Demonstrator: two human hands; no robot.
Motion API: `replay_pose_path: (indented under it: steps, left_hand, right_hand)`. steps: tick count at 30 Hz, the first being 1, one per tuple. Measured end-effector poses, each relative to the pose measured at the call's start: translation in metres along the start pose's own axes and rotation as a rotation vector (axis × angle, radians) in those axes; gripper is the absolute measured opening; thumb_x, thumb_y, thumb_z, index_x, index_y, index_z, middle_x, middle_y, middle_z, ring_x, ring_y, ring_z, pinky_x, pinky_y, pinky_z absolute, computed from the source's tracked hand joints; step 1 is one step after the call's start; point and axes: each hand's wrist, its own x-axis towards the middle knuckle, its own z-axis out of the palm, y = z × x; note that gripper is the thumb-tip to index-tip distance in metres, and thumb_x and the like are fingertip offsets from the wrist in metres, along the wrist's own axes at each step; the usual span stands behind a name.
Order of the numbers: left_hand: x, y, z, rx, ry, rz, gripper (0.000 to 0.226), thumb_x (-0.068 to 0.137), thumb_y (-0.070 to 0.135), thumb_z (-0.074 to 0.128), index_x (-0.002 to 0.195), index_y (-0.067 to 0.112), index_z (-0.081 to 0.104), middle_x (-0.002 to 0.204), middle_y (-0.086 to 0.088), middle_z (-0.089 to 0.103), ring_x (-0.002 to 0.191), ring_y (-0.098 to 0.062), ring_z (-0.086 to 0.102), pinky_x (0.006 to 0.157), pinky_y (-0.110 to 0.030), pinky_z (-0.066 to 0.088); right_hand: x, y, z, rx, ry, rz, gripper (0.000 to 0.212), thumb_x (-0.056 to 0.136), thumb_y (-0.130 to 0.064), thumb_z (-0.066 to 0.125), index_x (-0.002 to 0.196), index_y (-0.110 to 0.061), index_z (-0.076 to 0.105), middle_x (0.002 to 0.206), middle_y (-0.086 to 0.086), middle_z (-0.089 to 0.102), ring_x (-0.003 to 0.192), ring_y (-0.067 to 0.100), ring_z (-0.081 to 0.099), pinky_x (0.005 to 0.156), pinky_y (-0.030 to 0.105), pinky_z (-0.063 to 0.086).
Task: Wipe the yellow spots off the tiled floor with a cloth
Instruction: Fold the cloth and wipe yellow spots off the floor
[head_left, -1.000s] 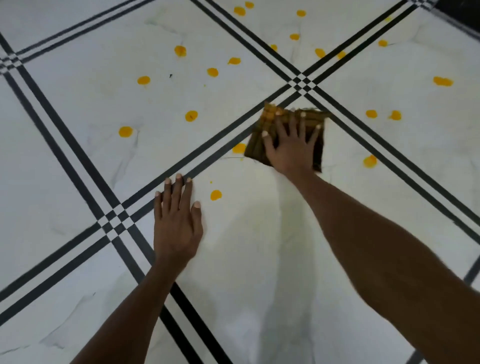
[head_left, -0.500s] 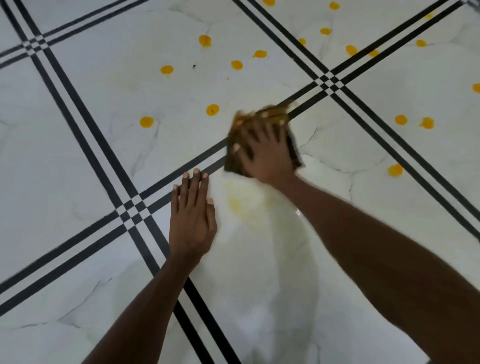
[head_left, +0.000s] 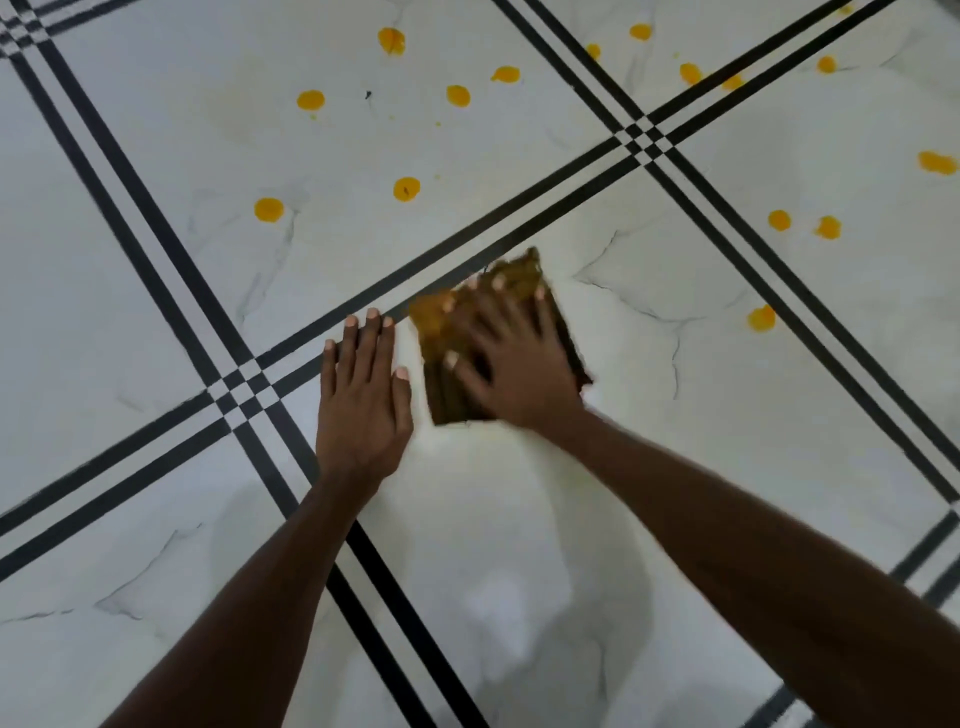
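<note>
In the head view, the brown cloth (head_left: 501, 343) is pressed flat on the tiled floor (head_left: 156, 322) by the right hand (head_left: 511, 364), fingers spread and straight. The left hand (head_left: 363, 400) is laid flat, fingers straight, just beside it. Yellow spots (head_left: 406, 188) are scattered beyond the black lines (head_left: 156, 234).

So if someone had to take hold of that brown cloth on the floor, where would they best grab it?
Probably from above, palm down with fingers spread, as the right hand does: the cloth lies folded flat on the floor, offering no raised part. To lift it, its far corner, free of the hand, looks easiest to pinch.
</note>
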Motion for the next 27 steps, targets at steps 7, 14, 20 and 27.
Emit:
replay_pose_path:
  steps: [7, 14, 20, 27]
  left_hand:
    - [0.001, 0.003, 0.000, 0.025, 0.027, -0.014, 0.061, 0.110, 0.035, 0.027, 0.167, 0.013, 0.020, 0.176, -0.006, 0.014, 0.165, -0.024, 0.007, 0.133, -0.051, 0.010]
    - [0.000, 0.002, -0.004, 0.056, -0.003, 0.019, 0.060, 0.111, 0.037, 0.022, 0.168, 0.023, 0.011, 0.178, -0.002, 0.005, 0.165, -0.023, -0.002, 0.133, -0.051, 0.007]
    - [-0.001, 0.005, -0.004, 0.068, -0.011, 0.016, 0.059, 0.112, 0.038, 0.021, 0.168, 0.025, 0.010, 0.178, -0.002, 0.002, 0.165, -0.024, -0.004, 0.133, -0.052, 0.006]
    - [-0.002, 0.005, -0.009, 0.055, -0.009, 0.043, 0.060, 0.110, 0.036, 0.025, 0.168, 0.025, 0.013, 0.178, -0.002, 0.005, 0.165, -0.022, -0.001, 0.132, -0.054, 0.010]
  right_hand:
    - [-0.103, 0.032, -0.010, -0.057, 0.034, 0.516, 0.067, 0.106, -0.061, 0.026, 0.166, -0.031, 0.024, 0.176, 0.009, 0.011, 0.163, 0.035, 0.006, 0.127, 0.065, 0.006]
    - [-0.018, 0.030, 0.001, 0.011, 0.002, 0.083, 0.068, 0.103, -0.067, 0.034, 0.162, -0.033, 0.034, 0.174, 0.003, 0.025, 0.162, 0.030, 0.016, 0.128, 0.062, 0.010]
    - [-0.100, 0.062, -0.007, -0.034, 0.109, 0.680, 0.068, 0.107, -0.061, 0.027, 0.165, -0.026, 0.028, 0.175, 0.012, 0.017, 0.162, 0.037, 0.010, 0.126, 0.067, 0.013]
    - [-0.036, 0.016, 0.004, 0.102, -0.051, -0.077, 0.069, 0.103, -0.066, 0.034, 0.163, -0.033, 0.032, 0.175, 0.004, 0.020, 0.163, 0.032, 0.013, 0.125, 0.066, 0.011]
